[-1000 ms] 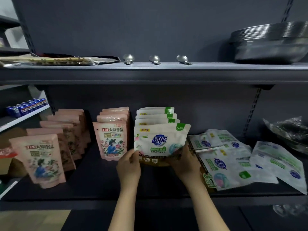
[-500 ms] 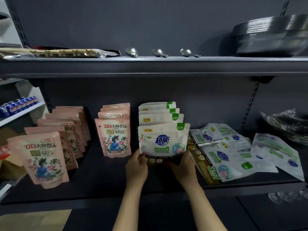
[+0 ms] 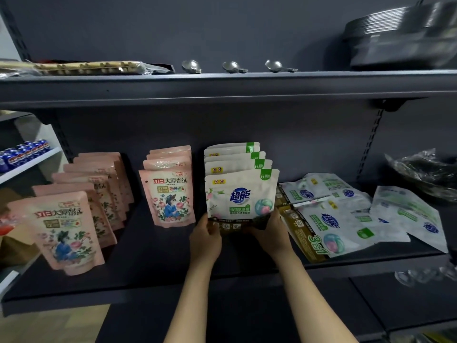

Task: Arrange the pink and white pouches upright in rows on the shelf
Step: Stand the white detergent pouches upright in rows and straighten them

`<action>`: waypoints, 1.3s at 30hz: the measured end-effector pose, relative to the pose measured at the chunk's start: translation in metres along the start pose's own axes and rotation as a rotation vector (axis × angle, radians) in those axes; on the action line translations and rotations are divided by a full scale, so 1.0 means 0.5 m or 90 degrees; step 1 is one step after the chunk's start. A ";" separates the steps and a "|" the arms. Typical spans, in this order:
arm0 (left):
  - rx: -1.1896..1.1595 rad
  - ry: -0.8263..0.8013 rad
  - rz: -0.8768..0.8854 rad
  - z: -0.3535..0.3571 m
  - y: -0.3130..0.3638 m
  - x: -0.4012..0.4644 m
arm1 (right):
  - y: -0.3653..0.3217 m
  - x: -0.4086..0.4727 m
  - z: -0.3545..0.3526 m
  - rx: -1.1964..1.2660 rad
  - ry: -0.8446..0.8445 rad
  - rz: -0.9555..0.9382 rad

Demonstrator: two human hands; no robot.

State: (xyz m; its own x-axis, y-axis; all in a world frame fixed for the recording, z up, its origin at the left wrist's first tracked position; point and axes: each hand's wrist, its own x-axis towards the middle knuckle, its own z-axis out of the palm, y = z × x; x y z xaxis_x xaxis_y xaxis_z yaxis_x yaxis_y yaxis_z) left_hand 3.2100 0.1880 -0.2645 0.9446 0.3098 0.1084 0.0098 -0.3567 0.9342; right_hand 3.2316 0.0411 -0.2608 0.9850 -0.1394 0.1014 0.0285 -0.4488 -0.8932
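Observation:
A white pouch (image 3: pixel 241 194) with blue lettering stands upright at the front of a row of white pouches (image 3: pixel 232 155) on the dark shelf (image 3: pixel 153 266). My left hand (image 3: pixel 205 240) grips its lower left corner and my right hand (image 3: pixel 272 235) grips its lower right corner. Left of it stands a row of pink pouches (image 3: pixel 169 194), and a longer pink row (image 3: pixel 66 226) runs along the far left. Several white pouches (image 3: pixel 343 216) lie flat in a pile to the right.
The upper shelf (image 3: pixel 222 82) carries three metal spoons (image 3: pixel 233 66), a flat packet and stacked dark bowls (image 3: pixel 400 38). A crinkled dark plastic bag (image 3: pixel 425 172) sits at the far right. Blue cans (image 3: pixel 24 152) stand on a white side shelf at left.
The white pouch in both hands has moved slightly back and settled upright against its row. My view has shifted a little downward and closer.

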 end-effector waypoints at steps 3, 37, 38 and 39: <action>0.014 -0.008 -0.010 -0.001 0.002 -0.002 | -0.003 -0.001 -0.007 -0.016 -0.009 0.000; 0.085 -0.003 0.085 0.369 0.209 -0.089 | 0.105 0.099 -0.421 -0.218 -0.042 0.067; 0.097 -0.002 0.082 0.379 0.211 -0.087 | 0.109 0.111 -0.428 -0.224 -0.052 0.058; 0.107 -0.002 0.084 0.386 0.212 -0.085 | 0.113 0.124 -0.433 -0.230 -0.063 0.048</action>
State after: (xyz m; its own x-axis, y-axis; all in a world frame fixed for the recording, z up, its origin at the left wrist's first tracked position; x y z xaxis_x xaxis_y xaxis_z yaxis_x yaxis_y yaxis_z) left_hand 3.2344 -0.0333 -0.2355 0.9421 0.2485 0.2250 -0.0599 -0.5355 0.8424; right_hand 3.2577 -0.1841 -0.2099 0.9942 -0.1056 -0.0180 -0.0894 -0.7251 -0.6828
